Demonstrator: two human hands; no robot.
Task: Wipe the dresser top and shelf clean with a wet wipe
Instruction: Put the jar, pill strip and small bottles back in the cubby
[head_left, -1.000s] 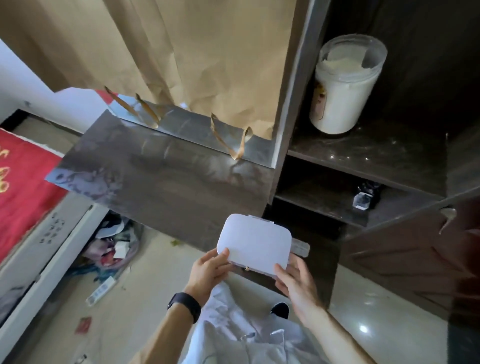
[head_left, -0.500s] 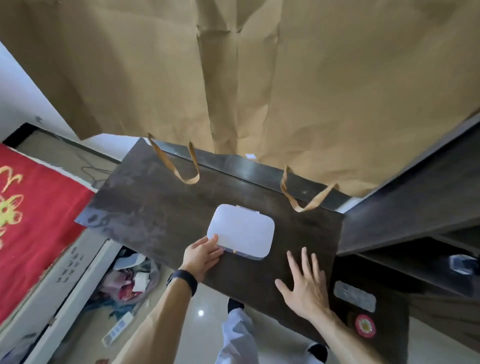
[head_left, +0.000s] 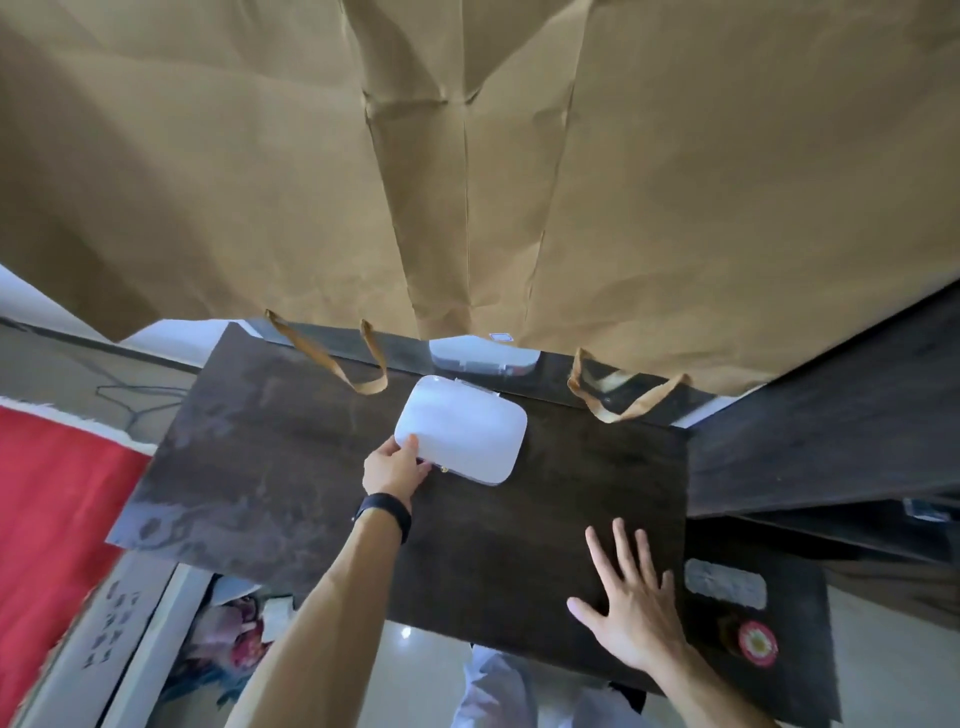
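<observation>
Paper bags (head_left: 467, 156): brown, creased, handles at the bottom; they fill the whole top of view and come down to the back edge of the dresser.
Dresser top (head_left: 291, 467): dark wood-look slab, centre of view. Pale smeary patches on its left part, darker + more even on the right.
Red cloth (head_left: 52, 509): far left, lower than the dresser top, w/ a white frayed edge.
Shelf (head_left: 831, 431): dark boards at right, meeting the dresser top's right end. Too dark to tell what's on them.
Clutter (head_left: 234, 639): on the floor below the dresser's front left, blurred.
White box (head_left: 467, 431): flat, rounded corners, lies on the dresser top near the back edge, approx mid-width. Small gold clasp on its near edge. Its reflection (head_left: 480, 356) shows in the glossy strip just behind.
Right hand (head_left: 634, 618): palm down on the dresser top, front right, fingers straight + spread, holding nothing.
Left hand (head_left: 395, 470): at the box's near-left corner. Thumb on the lid, fingers curled at the edge, so I'm pinching that corner.
Handles: two tan loops. One (head_left: 332, 364) lies just left of the box, the other (head_left: 623, 410) to its right.
Wristband (head_left: 387, 512): black, on my left wrist.
Stickers: grey label (head_left: 724, 584) + round red one (head_left: 757, 643) on the dark panel right of my right hand.
</observation>
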